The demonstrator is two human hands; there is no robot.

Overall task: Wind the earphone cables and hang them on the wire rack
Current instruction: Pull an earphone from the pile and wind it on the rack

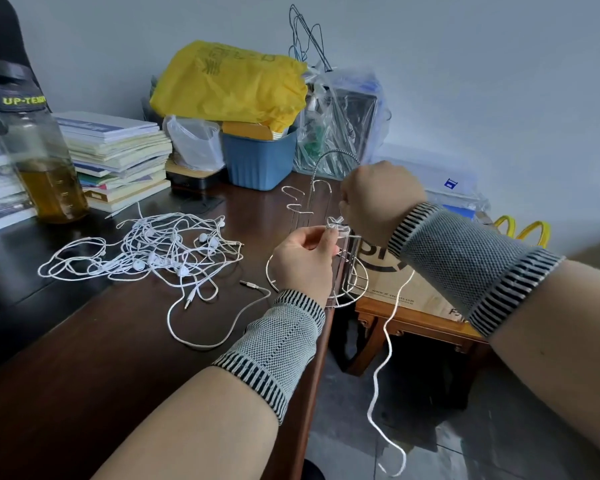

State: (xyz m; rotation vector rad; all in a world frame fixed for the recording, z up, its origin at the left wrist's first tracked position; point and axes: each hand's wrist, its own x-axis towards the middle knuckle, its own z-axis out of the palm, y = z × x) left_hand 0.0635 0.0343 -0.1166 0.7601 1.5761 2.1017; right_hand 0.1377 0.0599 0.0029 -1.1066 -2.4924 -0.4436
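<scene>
Near the tabletop's right edge, beside the wire rack (312,237), our left hand (302,261) and right hand (378,202) pinch the earphone cable (388,327), light, limp, tangle-prone, so we hold its coil.

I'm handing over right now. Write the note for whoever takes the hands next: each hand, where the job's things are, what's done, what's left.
Left hand: pinches a small coil of white cable, in front of the wire rack.
Right hand: curled on the same cable just above the coil; the free end hangs down past the table edge toward the floor.
Rack: stands at the table's right edge; I can see no cable on the hooks that show.
Pile: tangled white earphones on the table, left of the rack.
Done: winding of one cable begun.
Left: finish this coil, hang it, then wind and hang the pile.
</scene>
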